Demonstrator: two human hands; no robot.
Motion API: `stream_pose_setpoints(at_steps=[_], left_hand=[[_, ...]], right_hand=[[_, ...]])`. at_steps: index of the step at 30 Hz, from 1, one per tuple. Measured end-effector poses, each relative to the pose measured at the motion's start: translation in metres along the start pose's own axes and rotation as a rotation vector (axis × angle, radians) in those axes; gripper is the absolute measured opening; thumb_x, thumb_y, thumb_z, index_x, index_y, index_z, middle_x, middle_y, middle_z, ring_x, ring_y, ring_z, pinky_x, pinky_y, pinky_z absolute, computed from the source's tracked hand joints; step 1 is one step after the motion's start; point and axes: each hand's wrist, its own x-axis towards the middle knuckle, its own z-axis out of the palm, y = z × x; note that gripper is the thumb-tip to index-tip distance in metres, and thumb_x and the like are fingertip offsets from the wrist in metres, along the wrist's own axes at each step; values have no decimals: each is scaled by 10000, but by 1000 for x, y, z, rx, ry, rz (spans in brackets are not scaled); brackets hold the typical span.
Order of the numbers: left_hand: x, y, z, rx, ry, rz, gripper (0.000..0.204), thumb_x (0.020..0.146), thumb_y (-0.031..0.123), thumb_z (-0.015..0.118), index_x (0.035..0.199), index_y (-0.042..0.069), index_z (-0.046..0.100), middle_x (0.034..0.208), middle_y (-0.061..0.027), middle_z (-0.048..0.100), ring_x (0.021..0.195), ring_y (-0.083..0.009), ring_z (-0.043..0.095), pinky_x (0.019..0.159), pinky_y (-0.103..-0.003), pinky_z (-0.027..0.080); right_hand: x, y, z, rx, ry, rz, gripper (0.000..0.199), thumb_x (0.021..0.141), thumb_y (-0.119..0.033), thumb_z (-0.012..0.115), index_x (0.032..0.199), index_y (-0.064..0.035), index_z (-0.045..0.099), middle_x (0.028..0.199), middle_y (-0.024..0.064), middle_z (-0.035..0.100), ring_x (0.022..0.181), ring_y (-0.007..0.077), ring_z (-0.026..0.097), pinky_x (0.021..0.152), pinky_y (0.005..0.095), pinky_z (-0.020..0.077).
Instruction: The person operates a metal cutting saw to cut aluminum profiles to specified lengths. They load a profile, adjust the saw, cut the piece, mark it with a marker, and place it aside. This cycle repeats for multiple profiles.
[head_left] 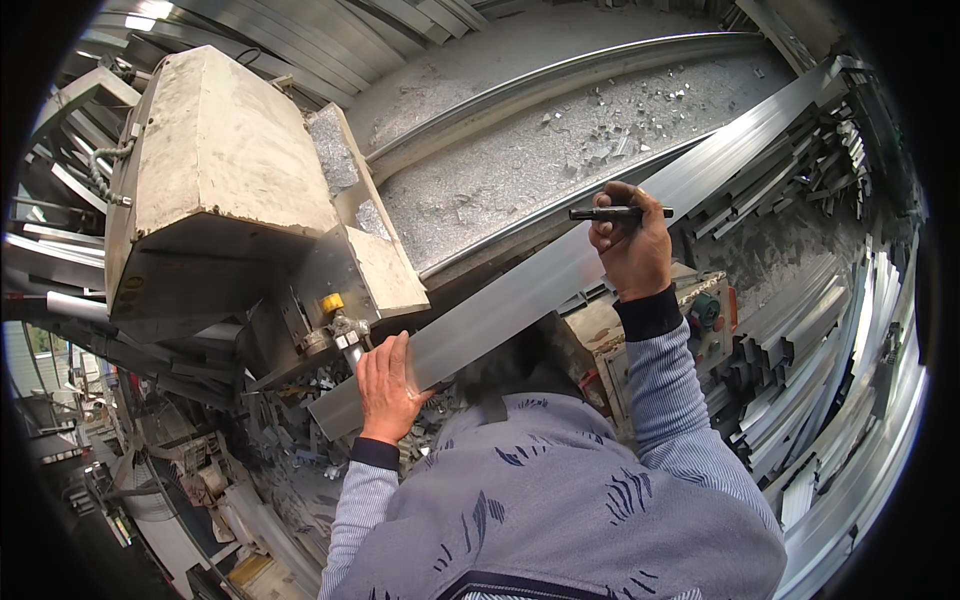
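A long flat silver metal profile (500, 305) runs slantwise from the lower left to the upper right, in front of my body. Near its left end, my left hand (388, 390) lies on it with the fingers stretched out across its width. My right hand (637, 240) is closed around a black marker pen (622, 213), held level above the profile's middle. Just beyond my left hand is a metal fitting with a yellow cap (332, 302), on the machine with a large cream-coloured housing (225, 180).
Metal chips cover the machine bed (500, 180) behind the profile. A control box (700, 300) with a green button is beside my right forearm. Stacked profiles (850, 370) fill the right side, with short offcuts (790, 170) farther back. More profiles lie behind the housing.
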Motion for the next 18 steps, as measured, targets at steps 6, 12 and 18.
stream_pose_setpoints(at_steps=[6, 12, 18], left_hand=[[-4, -7, 3, 2, 37, 55, 1084, 632, 319, 926, 1542, 95, 382, 1417, -120, 507, 1313, -311, 476, 1143, -493, 322], [11, -22, 1, -35, 183, 96, 933, 685, 354, 893, 1469, 66, 477, 1425, -126, 500, 1323, -310, 463, 1167, -494, 298], [-53, -13, -16, -338, 260, 279, 737, 823, 404, 799, 1433, 84, 536, 1369, -131, 552, 1248, -335, 532, 1085, -470, 420]], right_hand=[[-53, 41, 6, -168, -123, 64, 449, 1077, -345, 460, 1267, 44, 580, 1120, 182, 680, 874, 267, 692, 756, 358, 583], [-130, 100, 33, -439, -155, 169, 362, 1089, -283, 466, 1248, 24, 570, 1242, 205, 651, 998, 297, 716, 862, 384, 589], [-190, 161, 49, -652, -270, 287, 260, 1083, -229, 457, 1152, -3, 564, 1098, 109, 622, 971, 249, 712, 816, 341, 603]])
